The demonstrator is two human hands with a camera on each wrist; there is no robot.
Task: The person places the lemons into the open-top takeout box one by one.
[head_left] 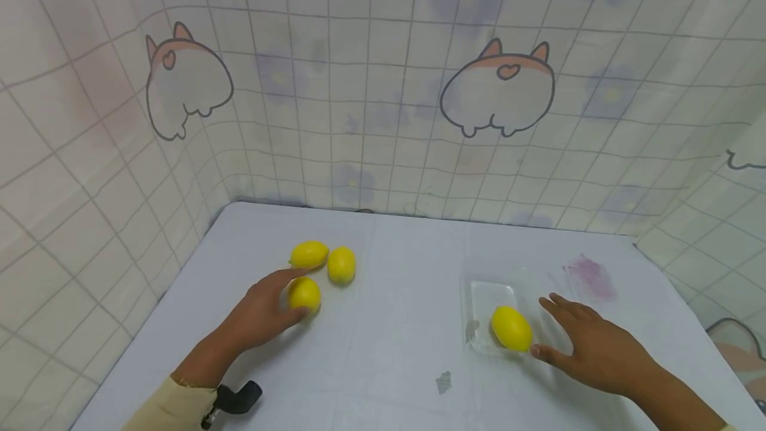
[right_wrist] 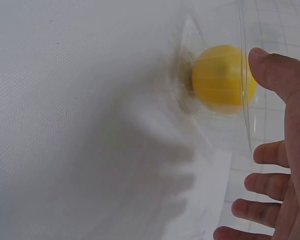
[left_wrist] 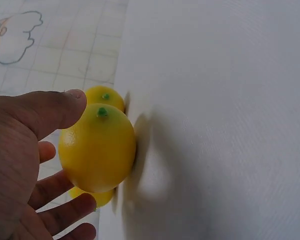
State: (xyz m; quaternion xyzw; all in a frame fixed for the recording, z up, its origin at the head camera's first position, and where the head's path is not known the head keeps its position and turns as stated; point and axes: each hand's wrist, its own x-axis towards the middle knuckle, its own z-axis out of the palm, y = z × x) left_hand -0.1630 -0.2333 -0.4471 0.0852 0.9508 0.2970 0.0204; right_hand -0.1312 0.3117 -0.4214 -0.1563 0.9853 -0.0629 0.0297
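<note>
My left hand [head_left: 260, 311] is spread around a lemon [head_left: 305, 295] on the white table, thumb on the near side and index finger on the far side. In the left wrist view the thumb [left_wrist: 65, 107] overlaps the upper edge of this lemon, and the loosely extended fingers reach behind it. Two more lemons lie just beyond, one on the left [head_left: 309, 255] and one on the right [head_left: 342, 265]. Another lemon [head_left: 511, 328] sits inside a clear plastic container [head_left: 492, 292]. Beside its right wall is my right hand [head_left: 598, 348], fingers apart and holding nothing.
The white table [head_left: 395, 324] meets a tile-patterned curtain [head_left: 407, 98] at the back and sides. A grey patch [head_left: 443, 382] marks the cloth left of the container's near end, and a pinkish stain [head_left: 589, 277] lies at the far right.
</note>
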